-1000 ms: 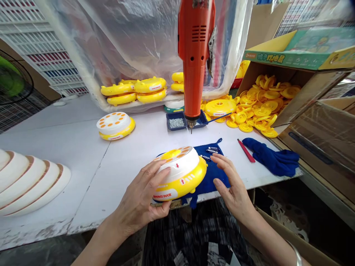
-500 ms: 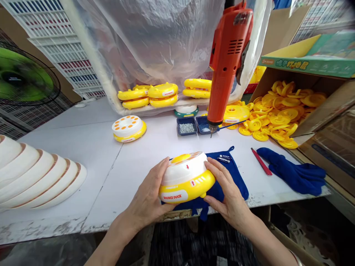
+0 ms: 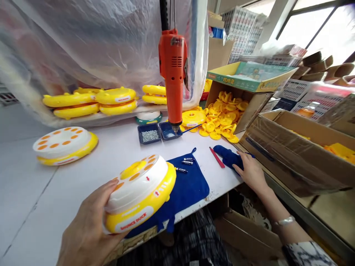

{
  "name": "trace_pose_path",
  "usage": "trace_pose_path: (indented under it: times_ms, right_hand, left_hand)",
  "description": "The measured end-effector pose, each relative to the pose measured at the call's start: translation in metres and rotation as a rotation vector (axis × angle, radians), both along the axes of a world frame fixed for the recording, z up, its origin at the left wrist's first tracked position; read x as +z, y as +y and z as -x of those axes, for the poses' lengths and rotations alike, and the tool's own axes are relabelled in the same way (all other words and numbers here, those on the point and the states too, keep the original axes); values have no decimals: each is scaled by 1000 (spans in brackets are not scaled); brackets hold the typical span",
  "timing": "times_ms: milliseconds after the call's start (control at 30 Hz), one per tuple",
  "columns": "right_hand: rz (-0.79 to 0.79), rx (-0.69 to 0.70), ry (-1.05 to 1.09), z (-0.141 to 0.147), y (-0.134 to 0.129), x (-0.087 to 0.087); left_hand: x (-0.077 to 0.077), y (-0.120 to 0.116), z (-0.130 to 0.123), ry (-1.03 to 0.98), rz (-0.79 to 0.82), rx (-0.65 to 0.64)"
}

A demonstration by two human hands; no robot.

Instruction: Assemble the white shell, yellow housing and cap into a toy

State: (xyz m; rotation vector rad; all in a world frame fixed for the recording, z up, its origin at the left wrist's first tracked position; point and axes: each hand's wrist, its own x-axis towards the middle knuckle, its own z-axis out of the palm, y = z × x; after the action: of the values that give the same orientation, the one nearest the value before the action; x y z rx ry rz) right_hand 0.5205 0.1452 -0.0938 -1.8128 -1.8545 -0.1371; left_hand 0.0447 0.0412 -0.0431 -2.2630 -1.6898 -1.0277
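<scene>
In my left hand (image 3: 85, 225) is a round yellow-and-white toy base (image 3: 138, 190) printed "BOUNCE DUCK", tilted, with orange dots and a yellow disc on its top. My fingers and thumb clasp its left side; its underside is hidden. At the right, my right hand (image 3: 252, 171) has its fingers closed over a crumpled blue cloth (image 3: 229, 157). Beside that cloth lies a thin red tool (image 3: 216, 157). Several batteries (image 3: 188, 162) rest on a flat blue cloth (image 3: 191, 184), partly behind the held base.
An orange electric screwdriver (image 3: 174, 77) hangs over two dark trays, one holding small screws (image 3: 150, 136). Another toy base (image 3: 65, 144) stands at left. Loose yellow discs (image 3: 222, 118) spill from a carton (image 3: 249, 107). Stacked yellow rings (image 3: 116, 99) lie along the back.
My right hand has let go of the toy base and moved right onto the crumpled blue cloth. My left hand alone holds the base, now more tilted. The view has turned right.
</scene>
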Motion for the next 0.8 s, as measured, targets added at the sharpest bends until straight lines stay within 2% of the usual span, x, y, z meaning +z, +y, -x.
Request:
trace_pose_path:
  times_ms: [100,167,267,367,400,433,500,567,600,667,800]
  right_hand:
    - [1,-10,23,-9,7,1]
    - [-33,-15,74,-9,9,11]
    - [-157,-61,217,-2,-1,41]
    - [-189,-68,617,37,-36,75]
    - [-206,0,691,59,-51,85]
    - [-247,139,710,85,-65,92]
    - [-310,508,715,139,-84,101]
    - [-150,912,552,184,-89,101]
    - [-46,972,439,199,-86,98]
    - [93,970,402,211,-71,89]
    - [178,734,617,198,-50,69]
  left_hand:
    - [14,-5,-4,102,-51,-25]
    - [22,-8,-7,205,-110,-57]
    - [27,-12,-12,300,-162,-77]
    - [27,-14,-21,316,-175,-65]
    - [26,-15,-25,314,-172,-61]
    - [25,-15,-29,309,-167,-59]
    - [24,-16,-37,287,-150,-59]
    - [23,-18,-42,256,-130,-70]
    - [22,-20,-43,242,-121,-75]
    - [20,-24,-43,218,-105,-68]
    - [13,-34,-38,184,-80,-43]
